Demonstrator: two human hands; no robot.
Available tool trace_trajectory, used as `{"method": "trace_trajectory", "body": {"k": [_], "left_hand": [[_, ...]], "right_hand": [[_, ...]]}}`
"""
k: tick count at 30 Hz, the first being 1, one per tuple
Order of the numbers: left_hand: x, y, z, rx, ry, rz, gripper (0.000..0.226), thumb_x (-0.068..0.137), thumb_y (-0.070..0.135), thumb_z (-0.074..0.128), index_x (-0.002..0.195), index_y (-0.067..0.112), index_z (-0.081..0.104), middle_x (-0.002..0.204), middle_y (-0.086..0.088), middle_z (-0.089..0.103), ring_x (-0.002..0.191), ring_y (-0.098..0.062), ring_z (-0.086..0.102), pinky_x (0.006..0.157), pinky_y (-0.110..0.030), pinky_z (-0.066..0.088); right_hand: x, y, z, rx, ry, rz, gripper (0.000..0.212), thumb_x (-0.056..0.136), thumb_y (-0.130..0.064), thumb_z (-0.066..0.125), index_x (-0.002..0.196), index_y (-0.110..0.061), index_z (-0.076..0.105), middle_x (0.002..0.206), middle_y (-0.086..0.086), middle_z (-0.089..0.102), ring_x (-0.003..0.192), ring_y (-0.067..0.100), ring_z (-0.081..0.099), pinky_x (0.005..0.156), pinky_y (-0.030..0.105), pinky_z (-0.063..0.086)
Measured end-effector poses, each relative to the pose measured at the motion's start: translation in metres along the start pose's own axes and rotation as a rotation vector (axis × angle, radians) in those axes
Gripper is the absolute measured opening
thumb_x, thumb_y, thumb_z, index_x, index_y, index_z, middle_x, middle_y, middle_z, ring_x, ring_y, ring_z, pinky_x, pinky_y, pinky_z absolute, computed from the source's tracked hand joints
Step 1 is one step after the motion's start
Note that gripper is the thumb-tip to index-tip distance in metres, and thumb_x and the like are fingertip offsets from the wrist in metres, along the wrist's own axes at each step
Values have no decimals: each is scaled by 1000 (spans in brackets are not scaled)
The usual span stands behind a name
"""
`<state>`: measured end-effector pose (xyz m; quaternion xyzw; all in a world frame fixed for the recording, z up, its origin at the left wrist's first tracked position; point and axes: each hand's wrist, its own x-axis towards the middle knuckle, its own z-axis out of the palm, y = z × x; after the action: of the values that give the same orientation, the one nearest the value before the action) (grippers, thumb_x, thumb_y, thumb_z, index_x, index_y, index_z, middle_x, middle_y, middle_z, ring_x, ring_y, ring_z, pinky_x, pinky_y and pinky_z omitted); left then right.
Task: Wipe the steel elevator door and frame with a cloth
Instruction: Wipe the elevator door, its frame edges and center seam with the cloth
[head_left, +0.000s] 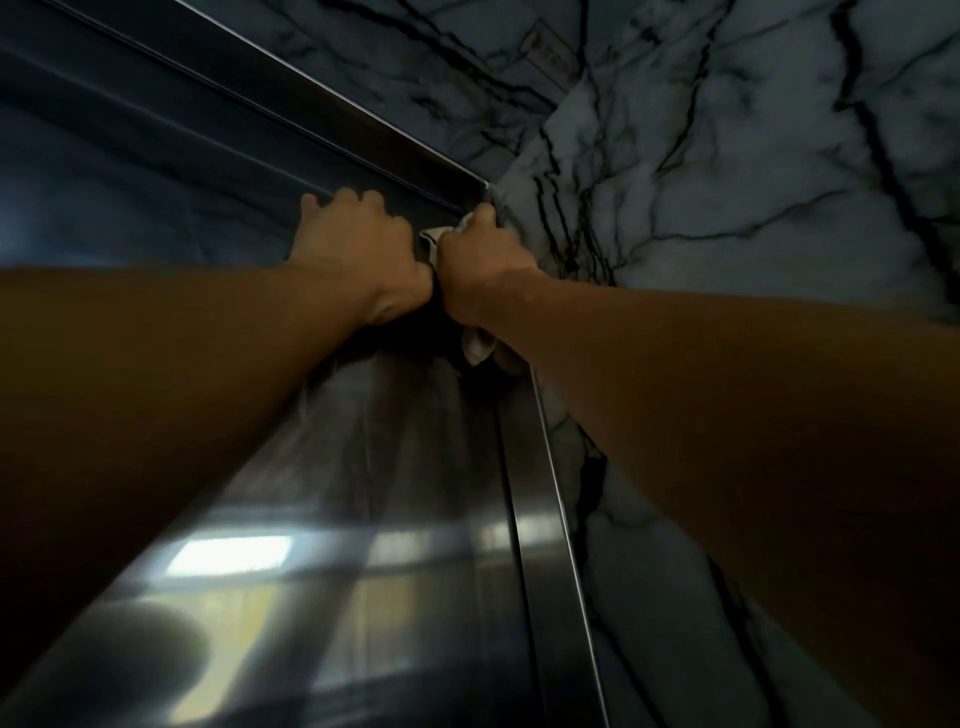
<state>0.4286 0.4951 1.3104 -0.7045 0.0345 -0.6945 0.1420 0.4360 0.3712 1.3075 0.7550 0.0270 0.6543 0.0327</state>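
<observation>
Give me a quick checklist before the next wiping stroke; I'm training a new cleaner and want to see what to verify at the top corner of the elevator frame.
1. Cloth held firmly: ok, the right hand is closed around it, with ends showing above and below the fist.
2. Cloth at the frame corner: ok, the right hand is up against the top right corner.
3. Left hand bracing: ok, it rests on the steel beside the right hand, holding nothing visible.
4. Cloth clean or damp enough: cannot tell, too little shows.
5. Door below already wiped: cannot tell, reflections hide any smears.
6. Marble wall kept clear of the cloth: cannot tell.
</observation>
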Motion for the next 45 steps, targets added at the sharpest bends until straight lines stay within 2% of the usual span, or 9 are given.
{"method": "trace_trajectory", "body": {"k": [3,6,10,17,29,37,45], "left_hand": [[-5,7,-19,-1,-84,-10,54,86,48,43,115,7,63,116,-25,57,109,-43,55,95,-57,47],[-18,11,-18,83,-154,7,56,86,49,42,120,9,62,123,-24,57,116,-43,53,100,-61,42],[-30,8,-4,99,-141,-2,64,89,52,39,136,11,53,145,-26,43,133,-44,40,111,-63,28],[-43,11,-3,89,-178,-17,73,92,56,32,147,9,39,157,-22,28,143,-43,25,115,-62,20],[-80,9,12,23,-101,1,82,90,61,25,154,10,26,163,-18,18,150,-39,12,120,-61,4],[-92,15,13,39,-112,-20,81,91,62,24,155,11,23,164,-18,15,151,-39,9,119,-60,2],[-112,18,18,62,-104,-4,87,86,65,24,155,11,20,163,-20,12,151,-40,7,119,-62,1]], "right_hand": [[-7,-1,-3,1,-48,17,42,98,-20,50,139,-14,43,143,16,25,118,29,48,96,39,44],[-19,-5,-1,-16,-91,20,44,97,-18,49,140,-12,42,142,17,26,116,29,50,95,39,45],[-27,-8,-2,-37,-108,30,43,98,-18,48,140,-10,42,140,16,29,116,29,50,95,39,44],[-52,-6,-4,-38,-67,32,41,99,-16,45,140,-10,43,138,13,34,121,29,48,90,38,43],[-78,-8,3,-44,-40,47,44,99,-11,44,143,-11,40,140,12,32,124,29,46,91,39,44],[-92,-10,6,-76,-52,34,46,97,-12,47,143,-10,40,139,13,31,124,29,45,91,38,44],[-107,-12,5,-79,-92,38,44,100,-15,41,143,-12,39,142,12,31,124,29,46,90,39,45]]}}
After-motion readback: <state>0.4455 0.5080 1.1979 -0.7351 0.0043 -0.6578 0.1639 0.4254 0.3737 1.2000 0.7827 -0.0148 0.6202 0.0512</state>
